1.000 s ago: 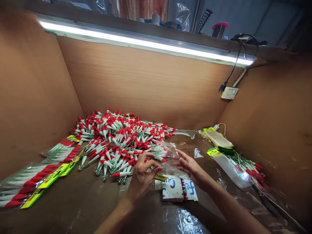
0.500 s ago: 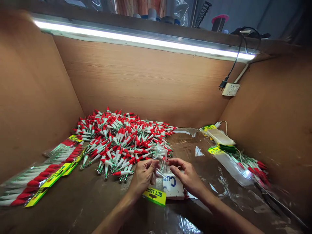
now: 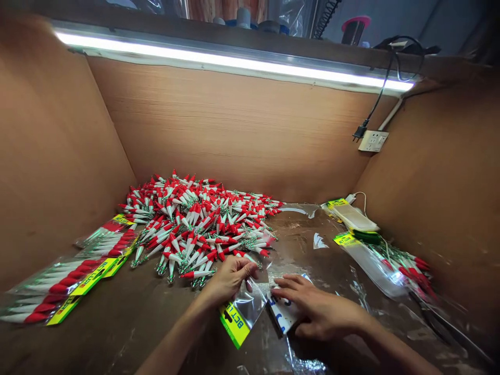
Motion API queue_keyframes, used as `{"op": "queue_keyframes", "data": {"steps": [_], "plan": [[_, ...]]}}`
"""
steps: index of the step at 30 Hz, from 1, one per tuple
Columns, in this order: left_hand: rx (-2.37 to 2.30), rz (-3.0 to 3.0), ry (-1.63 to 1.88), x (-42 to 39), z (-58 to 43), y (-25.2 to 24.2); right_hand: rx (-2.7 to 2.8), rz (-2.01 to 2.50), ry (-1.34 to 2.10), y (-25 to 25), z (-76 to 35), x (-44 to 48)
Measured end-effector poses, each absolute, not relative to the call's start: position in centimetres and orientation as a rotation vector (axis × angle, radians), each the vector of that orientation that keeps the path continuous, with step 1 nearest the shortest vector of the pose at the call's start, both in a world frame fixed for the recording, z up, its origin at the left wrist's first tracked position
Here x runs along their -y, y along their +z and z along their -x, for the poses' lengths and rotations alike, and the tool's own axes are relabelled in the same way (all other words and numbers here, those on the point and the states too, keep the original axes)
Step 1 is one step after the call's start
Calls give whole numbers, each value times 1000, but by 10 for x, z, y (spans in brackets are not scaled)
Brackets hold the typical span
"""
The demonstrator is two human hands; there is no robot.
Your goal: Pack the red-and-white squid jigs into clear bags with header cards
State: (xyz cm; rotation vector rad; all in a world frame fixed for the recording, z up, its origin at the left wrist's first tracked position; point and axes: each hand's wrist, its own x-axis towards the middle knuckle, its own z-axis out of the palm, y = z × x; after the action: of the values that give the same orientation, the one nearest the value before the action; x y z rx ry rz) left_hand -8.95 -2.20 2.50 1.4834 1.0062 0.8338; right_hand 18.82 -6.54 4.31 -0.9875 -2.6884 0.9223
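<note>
My left hand [image 3: 236, 273] is closed in a pinch on a clear plastic bag [image 3: 255, 302], whose yellow-green "BCT LURE" header [image 3: 234, 323] hangs toward me. Just to the right, my right hand [image 3: 312, 304] grips a white block [image 3: 283, 315] with blue lettering, fingers across its top and thumb at the near side; part of the block is hidden under the palm. Beyond my left hand spreads a big pile of red-and-white fishing lures [image 3: 195, 224] with green hooks.
Filled lure packets [image 3: 74, 276] overlap at the left. On the right are a stack of bags [image 3: 353, 213], another bag [image 3: 367, 265], loose lures [image 3: 414, 273] and dark scissors-like handles [image 3: 429, 315]. Cardboard walls surround the table; plastic scraps [image 3: 320, 241] lie on it.
My right hand has come down onto the white block, which has turned and shifted a little right. The bag in my left hand has swung away from the block, its header tilting.
</note>
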Motion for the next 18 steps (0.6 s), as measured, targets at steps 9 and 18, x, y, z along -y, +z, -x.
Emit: {"op": "queue_keyframes", "data": {"steps": [9,18], "plan": [[-1082,-1540,757,22,94,25,2525,1135,622,26,-159,98],[-1033,-1658,359,23,101,13,2533,1106,574,17,-197,108]]}}
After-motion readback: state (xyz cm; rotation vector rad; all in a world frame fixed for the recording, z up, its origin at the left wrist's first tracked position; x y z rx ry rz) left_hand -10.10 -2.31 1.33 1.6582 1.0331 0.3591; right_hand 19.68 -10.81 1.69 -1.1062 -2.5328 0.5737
